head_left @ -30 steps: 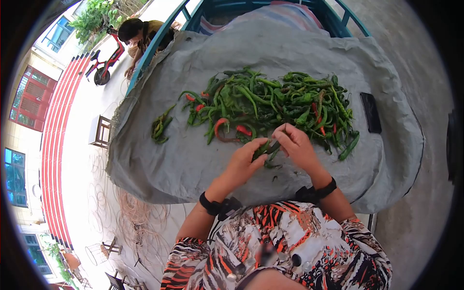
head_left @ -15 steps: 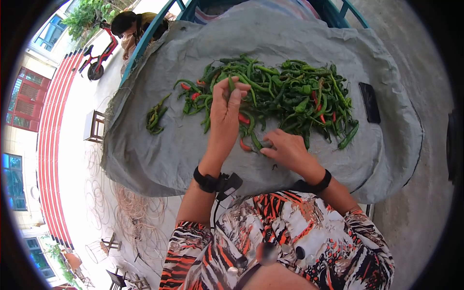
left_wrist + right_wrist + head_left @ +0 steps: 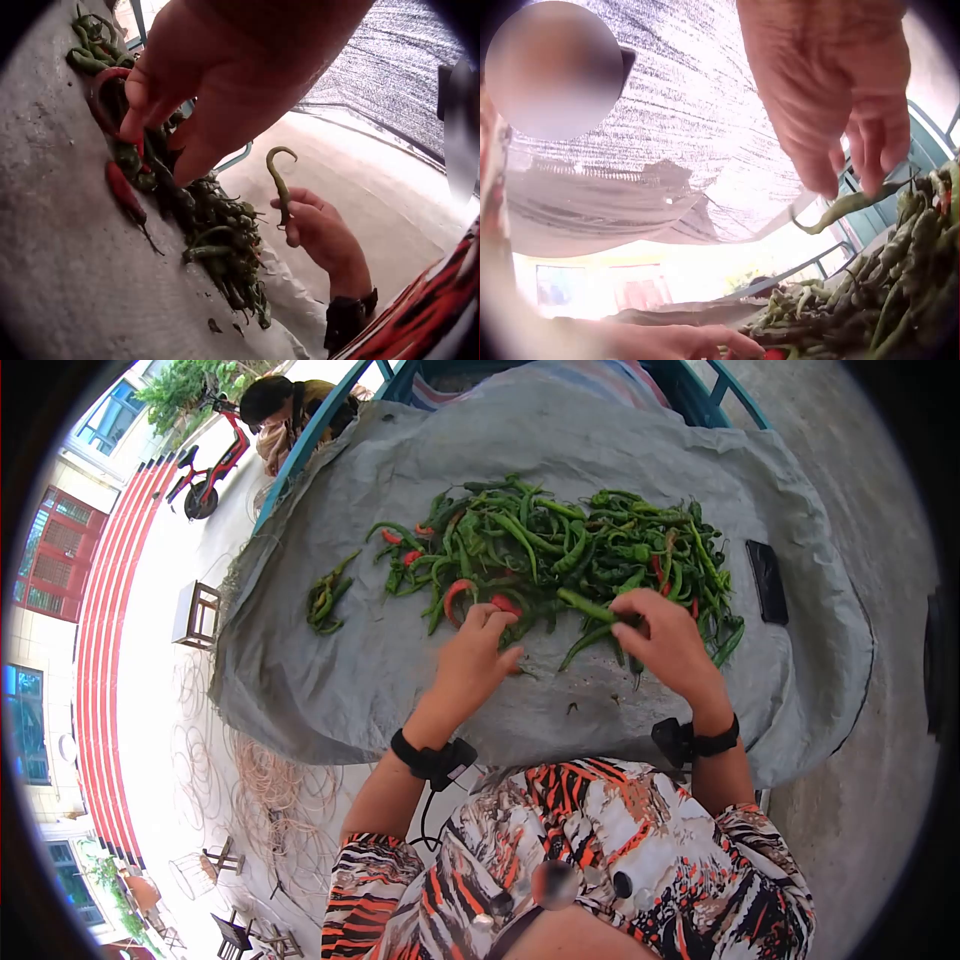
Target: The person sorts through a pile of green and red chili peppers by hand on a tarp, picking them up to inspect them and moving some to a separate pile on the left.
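The right hand pinches a green pepper at one end, just above the grey cloth. In the right wrist view the right hand grips that slightly curved pepper between thumb and fingers. The left hand reaches to the near edge of the pepper pile, its fingertips touching a red pepper, the thumb held apart. Beside the left hand in the left wrist view lies a curved dark red pepper; a shorter red one rests on the cloth.
A small green bunch lies left of the pile, and a black phone lies to its right. The cloth covers a blue-green cart. Beyond are a bent-over person, a red scooter and a stool.
The left hand has come back from above the pile, where it held a green pepper, to the near edge. The right hand has moved right and up and now holds a green pepper.
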The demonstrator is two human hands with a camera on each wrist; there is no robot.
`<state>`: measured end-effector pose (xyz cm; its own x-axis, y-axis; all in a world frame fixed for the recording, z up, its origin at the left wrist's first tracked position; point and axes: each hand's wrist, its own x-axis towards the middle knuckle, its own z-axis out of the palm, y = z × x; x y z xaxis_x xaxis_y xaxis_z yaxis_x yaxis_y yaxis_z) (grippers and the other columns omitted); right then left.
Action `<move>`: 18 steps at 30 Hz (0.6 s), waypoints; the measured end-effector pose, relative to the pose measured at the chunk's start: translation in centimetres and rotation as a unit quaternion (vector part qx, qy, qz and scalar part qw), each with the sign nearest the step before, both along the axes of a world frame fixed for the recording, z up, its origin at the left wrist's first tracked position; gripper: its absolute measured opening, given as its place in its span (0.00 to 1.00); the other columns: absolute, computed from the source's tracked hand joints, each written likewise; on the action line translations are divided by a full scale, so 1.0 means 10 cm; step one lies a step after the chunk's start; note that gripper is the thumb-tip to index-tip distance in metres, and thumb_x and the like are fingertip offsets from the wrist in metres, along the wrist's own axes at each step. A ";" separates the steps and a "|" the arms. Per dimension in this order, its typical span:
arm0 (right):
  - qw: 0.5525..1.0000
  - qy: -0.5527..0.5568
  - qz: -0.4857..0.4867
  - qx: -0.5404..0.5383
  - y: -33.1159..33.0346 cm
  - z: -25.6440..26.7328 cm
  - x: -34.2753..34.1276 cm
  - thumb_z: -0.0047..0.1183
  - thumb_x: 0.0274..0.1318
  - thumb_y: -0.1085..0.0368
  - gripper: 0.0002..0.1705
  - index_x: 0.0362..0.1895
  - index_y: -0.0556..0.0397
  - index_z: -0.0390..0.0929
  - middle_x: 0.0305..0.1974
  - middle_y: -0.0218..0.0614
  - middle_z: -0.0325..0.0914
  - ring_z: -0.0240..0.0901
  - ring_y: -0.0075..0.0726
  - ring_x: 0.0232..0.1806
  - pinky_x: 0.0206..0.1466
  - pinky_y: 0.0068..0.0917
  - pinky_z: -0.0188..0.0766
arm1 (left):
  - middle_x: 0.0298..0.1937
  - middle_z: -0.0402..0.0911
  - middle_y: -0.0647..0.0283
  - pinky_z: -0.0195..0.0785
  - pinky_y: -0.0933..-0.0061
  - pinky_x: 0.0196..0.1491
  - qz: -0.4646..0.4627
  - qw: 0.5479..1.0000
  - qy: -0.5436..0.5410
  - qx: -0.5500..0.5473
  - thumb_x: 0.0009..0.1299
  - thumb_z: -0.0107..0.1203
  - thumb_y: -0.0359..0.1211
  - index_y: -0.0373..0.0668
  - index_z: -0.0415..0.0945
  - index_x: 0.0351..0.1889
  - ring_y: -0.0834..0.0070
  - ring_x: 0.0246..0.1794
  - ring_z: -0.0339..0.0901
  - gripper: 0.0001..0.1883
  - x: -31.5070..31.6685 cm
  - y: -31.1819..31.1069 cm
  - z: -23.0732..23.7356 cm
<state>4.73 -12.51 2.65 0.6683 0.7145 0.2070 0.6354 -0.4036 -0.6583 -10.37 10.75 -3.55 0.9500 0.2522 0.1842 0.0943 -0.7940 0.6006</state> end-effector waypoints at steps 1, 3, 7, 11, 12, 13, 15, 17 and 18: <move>0.997 -0.022 -0.066 0.035 0.04 0.09 0.02 0.59 0.56 0.65 0.17 0.50 0.49 0.77 0.49 0.37 0.77 0.77 0.39 0.32 0.39 0.37 0.75 | 0.59 0.71 0.53 0.74 0.59 0.50 0.021 0.999 0.020 0.023 0.61 0.67 0.33 0.43 0.73 0.60 0.57 0.48 0.78 0.28 0.00 -0.05 -0.07; 0.991 -0.042 -0.106 0.070 0.12 0.13 0.01 0.59 0.57 0.65 0.18 0.53 0.48 0.76 0.51 0.35 0.76 0.77 0.36 0.31 0.38 0.36 0.75 | 0.57 0.70 0.51 0.74 0.56 0.50 0.036 0.996 -0.001 0.078 0.60 0.67 0.33 0.43 0.73 0.59 0.52 0.48 0.78 0.28 0.03 -0.12 -0.22; 0.998 -0.047 0.040 -0.013 0.42 -0.22 -0.13 0.59 0.57 0.63 0.22 0.57 0.45 0.74 0.55 0.36 0.74 0.80 0.40 0.36 0.40 0.39 0.77 | 0.56 0.69 0.49 0.74 0.54 0.49 0.051 0.994 -0.037 0.084 0.60 0.63 0.28 0.42 0.74 0.57 0.49 0.51 0.76 0.24 0.09 -0.11 -0.59; 0.984 -0.130 0.095 -0.080 0.78 -0.68 -0.29 0.61 0.56 0.61 0.29 0.62 0.43 0.70 0.59 0.43 0.71 0.82 0.51 0.41 0.43 0.43 0.79 | 0.59 0.69 0.47 0.74 0.51 0.50 0.089 0.995 -0.020 0.046 0.60 0.58 0.25 0.42 0.74 0.54 0.47 0.54 0.74 0.21 0.05 -0.16 -0.57; 0.980 -0.135 0.093 -0.111 0.84 -0.78 -0.28 0.61 0.55 0.61 0.30 0.63 0.43 0.69 0.59 0.46 0.71 0.82 0.53 0.42 0.43 0.44 0.79 | 0.60 0.68 0.47 0.74 0.51 0.50 0.097 0.993 -0.038 0.059 0.60 0.58 0.25 0.42 0.73 0.54 0.46 0.54 0.74 0.21 0.03 -0.18 -0.57; 0.976 -0.140 0.090 -0.143 0.91 -0.87 -0.26 0.61 0.55 0.61 0.31 0.64 0.43 0.68 0.59 0.48 0.70 0.82 0.54 0.42 0.43 0.45 0.79 | 0.61 0.68 0.46 0.74 0.51 0.50 0.104 0.990 -0.056 0.071 0.61 0.58 0.25 0.42 0.73 0.53 0.46 0.55 0.73 0.21 0.01 -0.20 -0.58; 0.970 -0.147 0.092 -0.169 1.01 -0.94 -0.25 0.61 0.54 0.61 0.32 0.64 0.43 0.67 0.57 0.51 0.71 0.81 0.56 0.43 0.43 0.47 0.78 | 0.63 0.67 0.44 0.74 0.50 0.51 0.108 0.988 -0.074 0.085 0.61 0.58 0.25 0.43 0.72 0.53 0.45 0.56 0.73 0.20 -0.01 -0.20 -0.61; 0.969 -0.153 0.100 -0.164 1.06 -0.93 -0.27 0.62 0.53 0.61 0.32 0.62 0.43 0.68 0.53 0.51 0.71 0.81 0.57 0.44 0.43 0.48 0.78 | 0.65 0.67 0.44 0.74 0.50 0.51 0.102 0.988 -0.075 0.085 0.61 0.58 0.25 0.44 0.71 0.53 0.43 0.57 0.73 0.20 0.01 -0.18 -0.67; 0.968 -0.143 0.101 -0.178 1.08 -0.91 -0.28 0.62 0.52 0.61 0.30 0.61 0.44 0.68 0.52 0.50 0.72 0.81 0.56 0.43 0.43 0.49 0.78 | 0.64 0.67 0.44 0.73 0.50 0.53 0.113 0.990 -0.063 0.054 0.61 0.58 0.25 0.43 0.72 0.52 0.43 0.58 0.72 0.20 0.02 -0.17 -0.66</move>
